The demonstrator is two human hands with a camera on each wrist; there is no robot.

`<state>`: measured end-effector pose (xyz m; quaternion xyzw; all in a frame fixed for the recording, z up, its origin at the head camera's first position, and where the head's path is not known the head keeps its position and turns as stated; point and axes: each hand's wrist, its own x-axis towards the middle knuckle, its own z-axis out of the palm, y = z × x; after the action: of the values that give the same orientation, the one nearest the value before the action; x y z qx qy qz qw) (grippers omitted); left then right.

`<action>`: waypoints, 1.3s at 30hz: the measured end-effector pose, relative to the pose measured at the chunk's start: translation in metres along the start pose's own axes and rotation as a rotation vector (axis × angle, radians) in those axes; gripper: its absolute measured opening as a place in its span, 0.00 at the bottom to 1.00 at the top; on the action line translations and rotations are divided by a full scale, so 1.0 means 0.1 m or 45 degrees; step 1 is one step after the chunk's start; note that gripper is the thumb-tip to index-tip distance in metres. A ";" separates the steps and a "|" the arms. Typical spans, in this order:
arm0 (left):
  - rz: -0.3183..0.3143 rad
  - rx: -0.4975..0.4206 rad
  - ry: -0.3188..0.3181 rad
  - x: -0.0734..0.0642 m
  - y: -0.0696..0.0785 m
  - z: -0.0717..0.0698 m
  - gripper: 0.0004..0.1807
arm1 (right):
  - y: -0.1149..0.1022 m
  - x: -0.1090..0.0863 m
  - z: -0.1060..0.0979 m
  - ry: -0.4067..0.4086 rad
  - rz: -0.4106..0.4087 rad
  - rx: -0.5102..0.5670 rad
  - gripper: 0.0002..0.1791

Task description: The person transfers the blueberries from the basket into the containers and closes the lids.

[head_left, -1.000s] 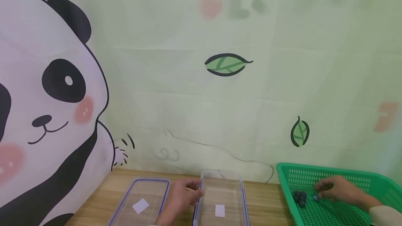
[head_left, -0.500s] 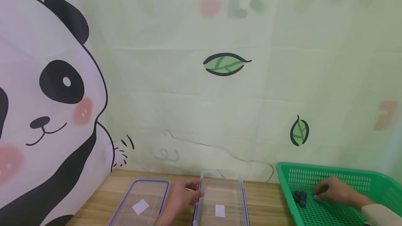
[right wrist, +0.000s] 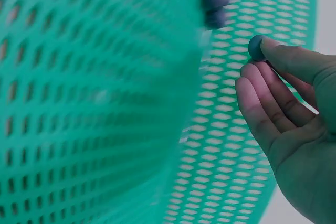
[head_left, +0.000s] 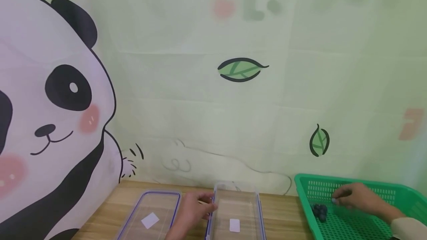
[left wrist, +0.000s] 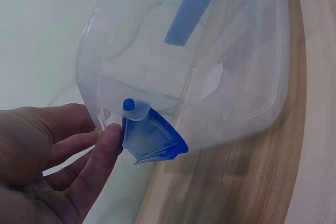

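At the wall of a clear plastic container (head_left: 247, 206), my left hand (head_left: 193, 209) pinches the rim between thumb and fingers. The left wrist view shows the thumb beside a blue clip (left wrist: 155, 137) on that container (left wrist: 236, 114). My right hand (head_left: 360, 198) is over a green perforated basket (head_left: 360, 179), with a single blueberry (head_left: 334, 200) pinched at its fingertips. In the right wrist view the blueberry (right wrist: 255, 48) sits between thumb and index finger, off the basket floor. Several more blueberries (head_left: 320, 212) lie clustered at the basket's left side.
A second clear container with a blue-edged rim (head_left: 161, 192) stands left of my left hand. Both containers carry a white label inside. Beneath everything is a wooden table (head_left: 280, 210), and a panda-printed cloth (head_left: 200, 121) hangs behind it.
The blueberry lay on the basket floor by my right fingers. Those fingers closed on it and have raised it slightly. My left hand keeps its grip on the container.
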<state>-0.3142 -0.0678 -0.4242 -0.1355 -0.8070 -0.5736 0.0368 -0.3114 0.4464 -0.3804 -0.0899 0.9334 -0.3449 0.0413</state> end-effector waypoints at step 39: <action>-0.026 -0.022 0.011 -0.02 0.03 0.01 0.20 | -1.73 -0.54 0.42 0.382 0.076 0.339 0.30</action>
<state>-0.3116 -0.0663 -0.4220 -0.1251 -0.8032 -0.5814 0.0333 -0.2289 0.3012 -0.2986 -0.0035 0.8774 -0.4736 -0.0763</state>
